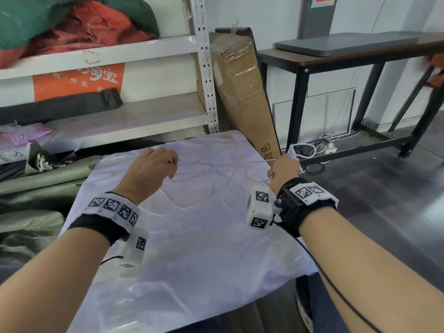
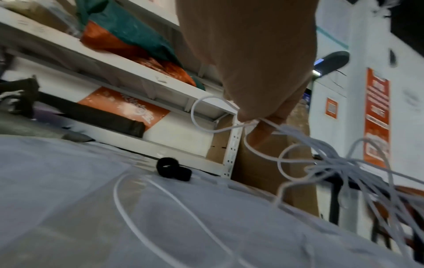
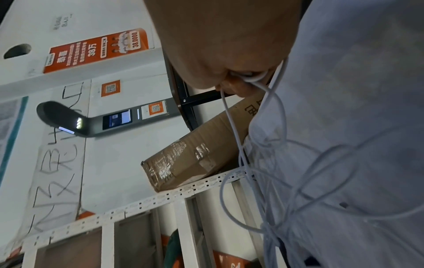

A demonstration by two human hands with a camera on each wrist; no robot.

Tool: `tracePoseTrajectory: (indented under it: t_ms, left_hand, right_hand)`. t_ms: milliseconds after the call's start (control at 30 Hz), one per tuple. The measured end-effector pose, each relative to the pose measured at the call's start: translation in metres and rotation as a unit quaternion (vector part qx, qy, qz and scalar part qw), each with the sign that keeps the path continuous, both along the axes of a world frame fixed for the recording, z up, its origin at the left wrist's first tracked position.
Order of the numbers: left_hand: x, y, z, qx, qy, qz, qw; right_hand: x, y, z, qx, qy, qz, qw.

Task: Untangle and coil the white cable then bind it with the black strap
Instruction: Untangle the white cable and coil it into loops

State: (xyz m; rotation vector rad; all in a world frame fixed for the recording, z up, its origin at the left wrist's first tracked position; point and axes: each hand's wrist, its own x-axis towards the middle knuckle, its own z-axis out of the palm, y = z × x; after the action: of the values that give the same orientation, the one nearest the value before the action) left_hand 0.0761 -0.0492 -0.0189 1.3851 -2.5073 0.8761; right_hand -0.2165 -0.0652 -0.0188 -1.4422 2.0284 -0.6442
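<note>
Just above the desk (image 1: 192,248), the tangled white cord (image 1: 217,168) runs crosswise, its knot nearer my left grip (image 1: 149,174), which pinches a loop, while my right grip (image 1: 284,173) clasps the wound end.

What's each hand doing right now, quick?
Left hand: closed, pinching the cord.
Right hand: closed, gripping the same cord.
</note>
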Motion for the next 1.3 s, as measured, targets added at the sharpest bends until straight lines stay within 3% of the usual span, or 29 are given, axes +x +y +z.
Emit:
tracePoseTrajectory:
  t_ms: [100,167,200,233,267,300,400,467,533,667,767,867,1033,1100,1133,1300]
  left_hand:
    - [0.021,0.000,0.007,-0.001,0.056,0.162,0.985]
    - [0.024,0.000,0.007,0.047,0.040,0.276,0.959]
    - [0.022,-0.001,0.005,0.083,0.019,0.322,0.943]
    - [0.019,-0.002,0.002,0.118,0.020,0.347,0.930]
    - [0.013,-0.004,-0.001,0.153,0.040,0.353,0.922]
    - [0.007,-0.007,-0.003,0.183,0.064,0.342,0.920]
    - [-0.009,-0.015,-0.009,0.136,0.208,0.230,0.941]
    - [-0.030,-0.016,-0.007,0.099,0.325,0.115,0.933]
    - [-0.052,-0.014,-0.005,0.159,0.335,0.065,0.926]
    - [-0.071,-0.017,-0.017,0.305,0.214,0.098,0.923]
    - [-0.067,-0.019,-0.028,0.329,0.178,0.119,0.920]
    - [-0.066,-0.018,-0.035,0.312,0.197,0.137,0.919]
    - [-0.070,-0.018,-0.029,0.213,0.326,0.149,0.909]
    - [-0.071,-0.020,-0.024,0.210,0.422,0.162,0.867]
    - [-0.069,-0.023,-0.024,0.219,0.490,0.175,0.825]
    - [-0.058,-0.026,-0.012,0.251,0.784,0.111,0.557]
  right_hand:
    - [-0.005,-0.004,0.004,-0.027,-0.022,-0.044,0.998]
    - [-0.004,-0.008,-0.002,-0.032,-0.023,-0.057,0.998]
    - [-0.002,-0.006,-0.008,-0.042,-0.100,-0.060,0.992]
    - [0.004,-0.010,-0.011,-0.041,-0.249,-0.093,0.963]
    - [0.008,-0.013,-0.013,-0.017,-0.423,-0.103,0.900]
    - [0.011,-0.014,-0.015,-0.038,-0.502,-0.076,0.860]
    - [0.016,-0.013,-0.018,-0.055,-0.504,-0.039,0.861]
    - [0.021,-0.010,-0.014,-0.053,-0.493,0.003,0.868]
    - [0.024,-0.008,-0.012,-0.051,-0.479,0.046,0.875]
    - [0.024,-0.007,-0.007,-0.061,-0.453,0.095,0.884]
    - [0.018,-0.007,-0.004,-0.073,-0.443,0.107,0.887]
    - [0.013,-0.007,-0.006,-0.063,-0.429,0.128,0.892]
    - [0.018,-0.005,-0.015,-0.005,-0.372,0.195,0.907]
    - [0.020,-0.005,-0.018,0.010,-0.369,0.204,0.907]
    - [0.020,-0.005,-0.019,0.015,-0.371,0.199,0.907]
    - [0.011,-0.013,-0.025,0.026,-0.398,0.078,0.914]
